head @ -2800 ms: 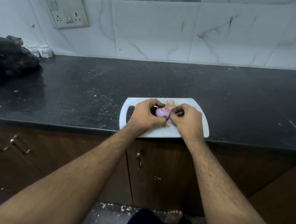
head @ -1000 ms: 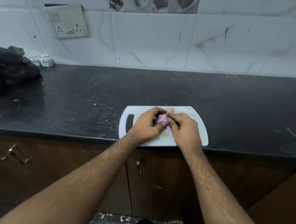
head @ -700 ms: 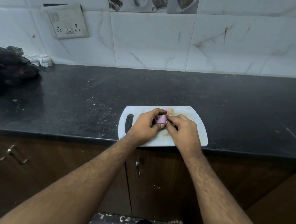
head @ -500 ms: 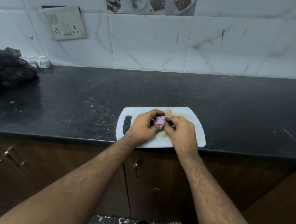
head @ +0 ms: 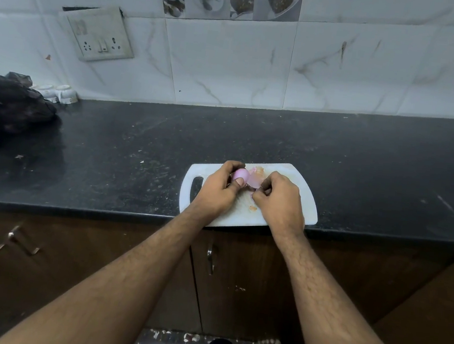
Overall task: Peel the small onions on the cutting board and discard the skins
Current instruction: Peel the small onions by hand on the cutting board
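Note:
A white cutting board (head: pixel 305 205) lies at the front edge of the black counter. Over it, my left hand (head: pixel 218 189) grips a small pink onion (head: pixel 241 174) between thumb and fingers. My right hand (head: pixel 277 199) is just to its right and pinches a strip of pale pink skin (head: pixel 254 180) that stretches from the onion. A few loose skin scraps (head: pixel 258 170) lie at the board's far edge, and one orange bit (head: pixel 253 208) lies between my hands.
The black counter (head: pixel 361 163) runs the full width, speckled with crumbs. A dark plastic bag (head: pixel 11 107) and small white cups (head: pixel 60 92) sit at the far left. A wall socket (head: pixel 100 35) hangs on the tiles. Brown cabinet doors (head: pixel 237 279) are below.
My hands have drawn apart: the right hand has pulled a strip of skin away to the right, and more of the bare pink onion shows in my left hand.

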Available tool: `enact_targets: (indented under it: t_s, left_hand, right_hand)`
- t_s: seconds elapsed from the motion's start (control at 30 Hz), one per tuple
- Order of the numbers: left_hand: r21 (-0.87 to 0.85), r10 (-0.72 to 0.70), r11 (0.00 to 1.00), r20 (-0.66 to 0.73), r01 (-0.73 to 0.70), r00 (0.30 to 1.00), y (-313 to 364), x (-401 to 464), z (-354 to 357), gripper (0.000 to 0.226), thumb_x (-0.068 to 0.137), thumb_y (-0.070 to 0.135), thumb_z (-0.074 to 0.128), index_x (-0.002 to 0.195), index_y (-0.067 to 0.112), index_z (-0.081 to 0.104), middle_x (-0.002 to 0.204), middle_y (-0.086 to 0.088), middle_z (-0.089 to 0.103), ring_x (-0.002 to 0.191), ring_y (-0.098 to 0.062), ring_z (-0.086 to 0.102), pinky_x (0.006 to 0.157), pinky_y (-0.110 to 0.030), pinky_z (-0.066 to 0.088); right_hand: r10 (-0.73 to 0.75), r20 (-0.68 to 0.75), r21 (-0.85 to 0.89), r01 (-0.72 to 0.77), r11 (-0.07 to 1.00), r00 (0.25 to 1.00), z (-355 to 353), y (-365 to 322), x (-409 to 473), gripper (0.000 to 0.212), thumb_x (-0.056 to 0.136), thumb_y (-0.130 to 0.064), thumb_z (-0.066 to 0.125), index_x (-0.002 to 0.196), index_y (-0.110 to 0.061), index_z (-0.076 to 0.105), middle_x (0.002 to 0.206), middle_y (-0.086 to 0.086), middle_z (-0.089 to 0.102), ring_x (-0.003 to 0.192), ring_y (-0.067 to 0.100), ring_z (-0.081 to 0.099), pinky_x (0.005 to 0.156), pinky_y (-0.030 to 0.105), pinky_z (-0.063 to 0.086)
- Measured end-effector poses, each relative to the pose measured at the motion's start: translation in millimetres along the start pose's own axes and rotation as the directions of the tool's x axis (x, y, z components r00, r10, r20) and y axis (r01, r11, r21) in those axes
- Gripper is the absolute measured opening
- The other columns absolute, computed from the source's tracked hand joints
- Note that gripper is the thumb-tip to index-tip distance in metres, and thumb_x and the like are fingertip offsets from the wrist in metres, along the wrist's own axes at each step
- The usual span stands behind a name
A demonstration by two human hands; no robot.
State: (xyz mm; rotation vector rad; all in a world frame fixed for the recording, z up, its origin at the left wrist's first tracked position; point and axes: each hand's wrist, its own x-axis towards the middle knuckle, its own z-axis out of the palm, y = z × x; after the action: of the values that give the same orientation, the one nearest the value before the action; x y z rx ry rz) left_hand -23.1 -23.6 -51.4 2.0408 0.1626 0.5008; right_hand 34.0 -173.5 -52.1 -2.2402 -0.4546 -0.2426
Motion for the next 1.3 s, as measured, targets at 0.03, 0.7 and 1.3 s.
enact_targets:
  t_s: [0.03, 0.7, 1.3]
  left_hand:
    - [0.012, -0.002, 1.000, -0.002, 0.002, 1.000, -0.5, 0.5, 0.6, 0.031, 0.106, 0.024, 0.055, 0.137, 0.018, 0.056, 0.129, 0.005, 0.066, 0.119, -0.011, 0.060, 0.100, -0.021, 0.044]
    - [0.103, 0.004, 0.995, 0.005, -0.004, 1.000, 2.7, -1.2, 0.4, 0.023, 0.109, 0.022, 0.049, 0.130, 0.018, 0.054, 0.117, 0.008, 0.065, 0.102, 0.001, 0.060, 0.080, 0.002, 0.039]
    - [0.075, -0.032, 0.997, -0.047, 0.036, 0.998, 3.6, 1.6, -0.4, 0.029, 0.111, 0.020, 0.043, 0.137, 0.014, 0.054, 0.120, 0.002, 0.064, 0.106, -0.010, 0.059, 0.076, 0.004, 0.038]
  right_hand:
    - [-0.004, 0.006, -0.003, 0.004, 1.000, 1.000, 0.5, 0.2, 0.0, 0.017, 0.081, -0.017, 0.073, 0.078, -0.023, 0.058, 0.077, -0.010, 0.060, 0.068, 0.006, 0.057, 0.054, 0.026, 0.042]
    - [-0.216, -0.021, 0.046, 0.217, 0.975, 0.976, 1.3, 5.8, -2.7, 0.014, 0.096, -0.044, 0.052, 0.091, -0.032, 0.047, 0.089, -0.014, 0.055, 0.079, 0.005, 0.057, 0.061, 0.024, 0.042]
    - [-0.319, 0.181, -0.163, 0.349, 0.923, 0.930, 1.9, 7.2, 0.0, 0.013, 0.104, -0.026, 0.041, 0.102, -0.032, 0.053, 0.114, -0.014, 0.054, 0.102, 0.013, 0.056, 0.067, 0.034, 0.039]
